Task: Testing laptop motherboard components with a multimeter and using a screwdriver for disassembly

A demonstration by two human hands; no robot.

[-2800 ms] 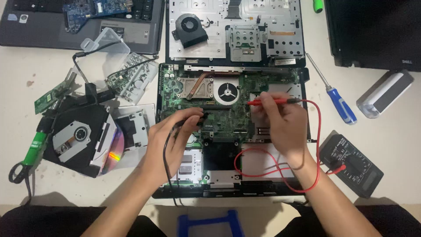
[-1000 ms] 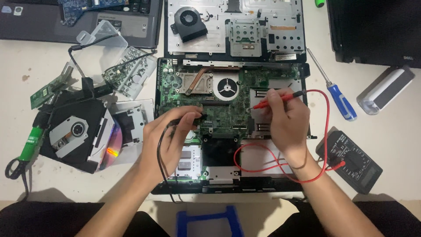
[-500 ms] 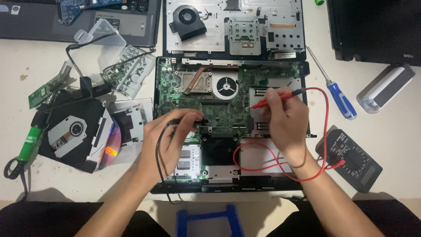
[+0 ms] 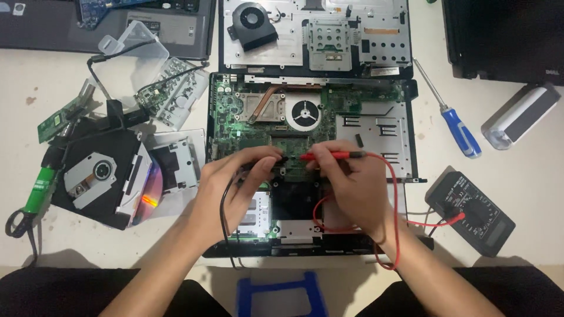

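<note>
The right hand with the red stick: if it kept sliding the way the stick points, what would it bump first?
The right hand aims its red probe leftward, so it would likely first meet the black probe in the left hand. Their tips are nearly together over the green circuit board; height is unclear.

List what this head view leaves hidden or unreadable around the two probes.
- Black probe tip: mostly covered by the left hand.
- Board contact under the red probe: too small; right hand crowds it.
- Multimeter dial setting: too small.
- Blue frame: cut off by the bottom edge.
</note>
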